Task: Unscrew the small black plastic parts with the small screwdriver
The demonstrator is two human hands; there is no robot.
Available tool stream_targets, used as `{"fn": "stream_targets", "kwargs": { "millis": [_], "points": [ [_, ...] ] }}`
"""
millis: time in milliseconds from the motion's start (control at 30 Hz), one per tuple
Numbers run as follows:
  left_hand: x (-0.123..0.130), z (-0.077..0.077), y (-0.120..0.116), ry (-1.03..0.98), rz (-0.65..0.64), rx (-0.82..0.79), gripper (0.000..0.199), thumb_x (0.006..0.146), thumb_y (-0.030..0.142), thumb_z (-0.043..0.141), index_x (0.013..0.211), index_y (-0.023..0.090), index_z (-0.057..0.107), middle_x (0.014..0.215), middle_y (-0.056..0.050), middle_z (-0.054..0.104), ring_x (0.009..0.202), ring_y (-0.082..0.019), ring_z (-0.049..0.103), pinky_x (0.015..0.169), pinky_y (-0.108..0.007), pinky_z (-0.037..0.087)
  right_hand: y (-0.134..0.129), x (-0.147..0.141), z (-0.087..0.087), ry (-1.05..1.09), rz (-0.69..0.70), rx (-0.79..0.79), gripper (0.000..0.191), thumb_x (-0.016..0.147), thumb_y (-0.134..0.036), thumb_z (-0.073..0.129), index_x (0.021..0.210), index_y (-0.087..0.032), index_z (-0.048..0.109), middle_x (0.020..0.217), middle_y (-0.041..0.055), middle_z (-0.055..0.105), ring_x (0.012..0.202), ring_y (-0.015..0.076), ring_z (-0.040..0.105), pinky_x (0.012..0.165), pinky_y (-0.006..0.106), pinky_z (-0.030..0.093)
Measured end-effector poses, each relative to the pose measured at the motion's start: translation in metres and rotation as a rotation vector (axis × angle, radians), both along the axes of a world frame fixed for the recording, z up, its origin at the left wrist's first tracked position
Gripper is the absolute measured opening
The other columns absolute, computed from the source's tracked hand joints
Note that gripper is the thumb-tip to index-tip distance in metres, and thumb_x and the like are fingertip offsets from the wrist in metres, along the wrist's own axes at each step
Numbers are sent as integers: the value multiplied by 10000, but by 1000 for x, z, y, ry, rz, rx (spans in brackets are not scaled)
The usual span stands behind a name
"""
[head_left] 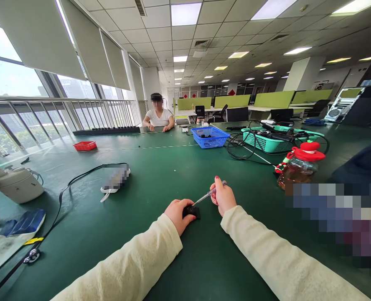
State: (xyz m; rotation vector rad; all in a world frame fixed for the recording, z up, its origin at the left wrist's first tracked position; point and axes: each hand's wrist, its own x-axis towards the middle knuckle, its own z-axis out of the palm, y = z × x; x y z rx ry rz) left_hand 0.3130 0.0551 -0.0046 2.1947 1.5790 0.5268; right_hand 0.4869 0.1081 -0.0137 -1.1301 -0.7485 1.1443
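Near the middle of the green table (154, 179), my left hand (178, 215) grips a small black part (194, 212) between thumb and fingers, low against the tabletop. My right hand (223, 195) is closed around the handle of a thin screwdriver (207, 196). The screwdriver slants down to the left, and its tip meets the top of the black part. Fine details of the part are too small to make out.
A blue basket (211, 141), a green basket (263, 143) with black cables, and a red-lidded jar (298, 167) stand beyond on the right. Leftward are a red tray (85, 146), a corded white device (116, 179) and a beige pot (18, 186). A person (158, 115) sits opposite.
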Motion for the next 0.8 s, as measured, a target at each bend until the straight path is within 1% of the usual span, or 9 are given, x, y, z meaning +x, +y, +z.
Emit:
{"fn": "stream_targets", "kwargs": {
  "millis": [167,267,367,467,567,667,800],
  "points": [
    [0,-1,0,-11,-8,13,376,746,233,651,1121,225,632,1042,-62,674,1048,-243,582,966,-387,463,0,0,-2,-66,-19,118,501,785,-615,549,519,-200,463,341,-67,349,291,63,312,294,201,255],
    [1,-1,0,-12,1,10,397,739,221,658,1135,223,631,1064,-73,665,1070,-247,570,986,-396,450,-1,1,-3,-113,-46,151,523,772,-655,534,516,-203,467,349,-60,363,303,74,335,306,214,272],
    [2,0,-1,-14,11,10,404,735,212,663,1137,223,633,1065,-78,658,1102,-255,547,1004,-402,438,-4,2,1,-195,-70,176,539,769,-675,520,510,-204,471,364,-48,389,326,86,374,327,222,294],
    [3,0,-2,-14,0,3,394,737,209,663,1130,222,637,1052,-72,661,1110,-256,534,1006,-394,434,-9,3,8,-251,-49,196,550,758,-684,524,502,-199,481,376,-47,397,345,86,384,348,223,302],
    [4,1,-2,1,-3,-4,394,743,211,661,1136,223,633,1054,-70,660,1107,-253,533,998,-388,438,-12,5,11,-248,-37,219,561,747,-699,526,500,-196,489,374,-51,389,347,82,376,358,222,299],
    [4,1,-1,13,2,-6,397,749,216,660,1145,220,628,1051,-77,659,1101,-252,539,991,-386,442,-11,6,11,-235,-30,226,564,749,-705,520,508,-196,488,372,-53,385,342,81,372,360,222,294],
    [4,0,0,12,-1,1,399,752,216,660,1149,226,626,1045,-72,663,1101,-249,544,989,-384,444,-11,6,9,-277,-12,248,569,758,-709,508,519,-193,493,378,-48,394,348,82,378,366,221,295]
  ]
}}
